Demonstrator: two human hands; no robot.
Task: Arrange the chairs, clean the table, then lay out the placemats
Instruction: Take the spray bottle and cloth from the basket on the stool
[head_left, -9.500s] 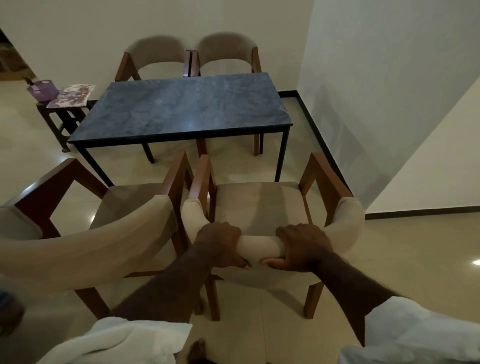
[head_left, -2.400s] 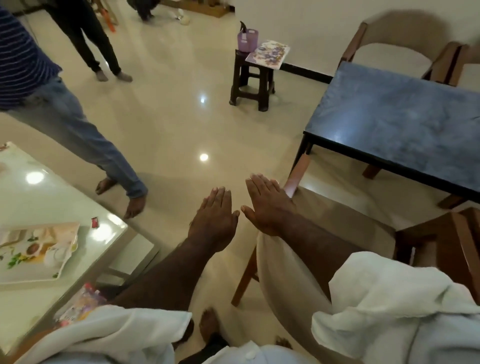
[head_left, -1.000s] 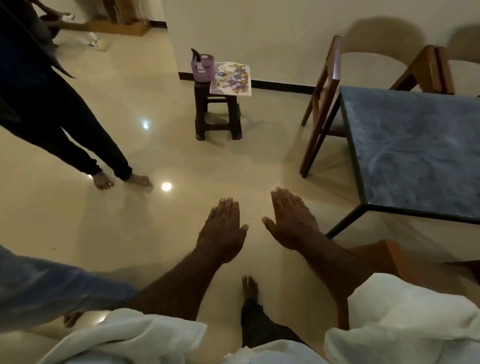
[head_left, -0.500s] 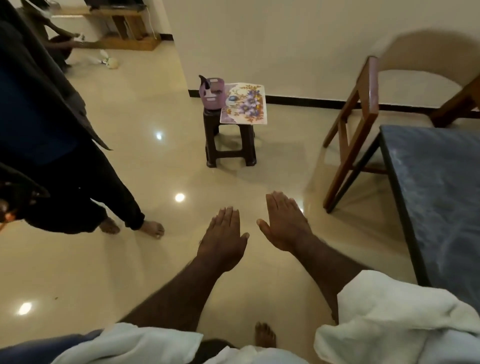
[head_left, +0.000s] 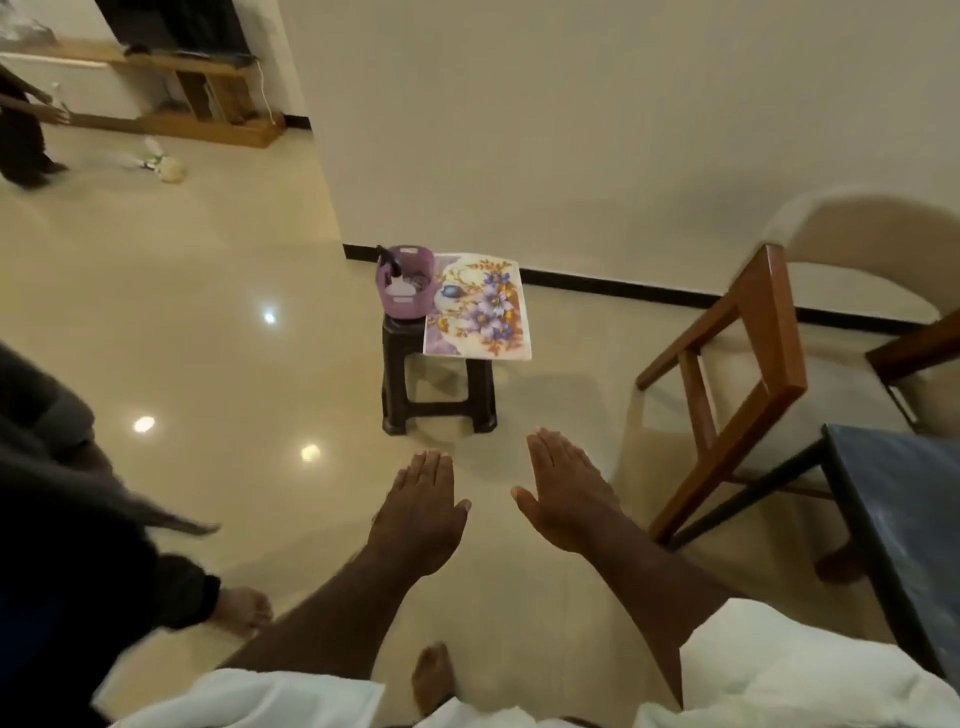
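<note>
Head has turned off the chairs; the dark stool (head_left: 436, 400) now sits closer ahead. Floral placemats (head_left: 478, 306) lie on it beside a purple caddy (head_left: 405, 283). Left hand (head_left: 418, 512) and right hand (head_left: 563, 499) hover empty, fingers straight and together. Chair step looks done and supplies are probably next. The table (head_left: 904, 499) is at far right.

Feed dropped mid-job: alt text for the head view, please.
The left hand and right hand hover flat and empty above the glossy cream floor, facing a small dark stool carrying a purple plastic caddy and a floral placemat. A beige-cushioned wooden chair and the dark stone table corner are at right; another person's bare foot at left.
</note>
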